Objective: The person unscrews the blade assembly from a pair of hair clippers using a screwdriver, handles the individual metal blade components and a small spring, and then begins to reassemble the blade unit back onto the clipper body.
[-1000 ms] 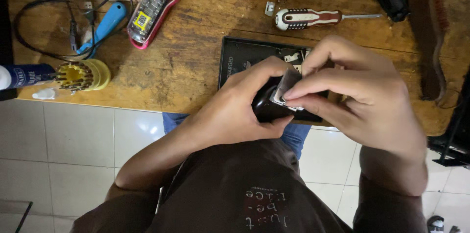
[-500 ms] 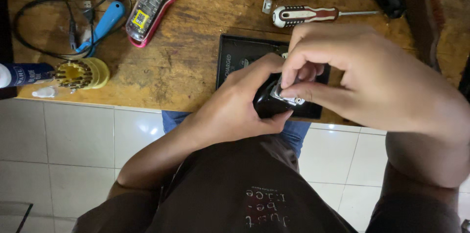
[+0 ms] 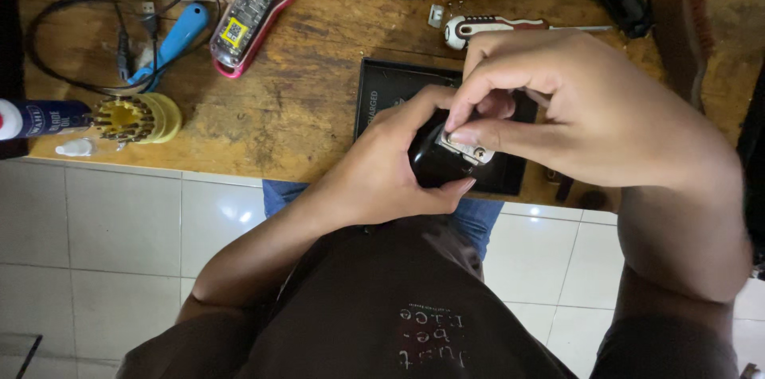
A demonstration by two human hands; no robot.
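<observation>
- Black hair clipper body (image 3: 434, 162) sits cupped in the left hand (image 3: 382, 176), held just off the near edge of the wooden worktop (image 3: 295, 108), above the lap.
- Left grip: closed around the clipper body, fingers wrapped under and thumb over the top.
- Right hand (image 3: 590, 108) comes in from the right and above; its grip is a narrow pinch, thumb and forefinger on the small metal blade plate (image 3: 464, 146) at the clipper's upper end.
- Blade plate lies directly under the right fingertips, touching the clipper body; its long axis runs roughly left-up to right-down across the head. Whether it is seated or loose I cannot tell, since the fingers cover it.
- Right hand is the nearer one to the plate; left only steadies.
- Black tray (image 3: 382, 92) lies on the worktop right behind the hands, partly hidden.
- Red-handled screwdriver (image 3: 494, 27) is just beyond the right hand's knuckles.
- Open room: bare wood left of the tray; red-and-yellow clipper (image 3: 259, 4), blue-handled tool (image 3: 171, 40) and yellow comb attachment (image 3: 135, 117) sit further left.
</observation>
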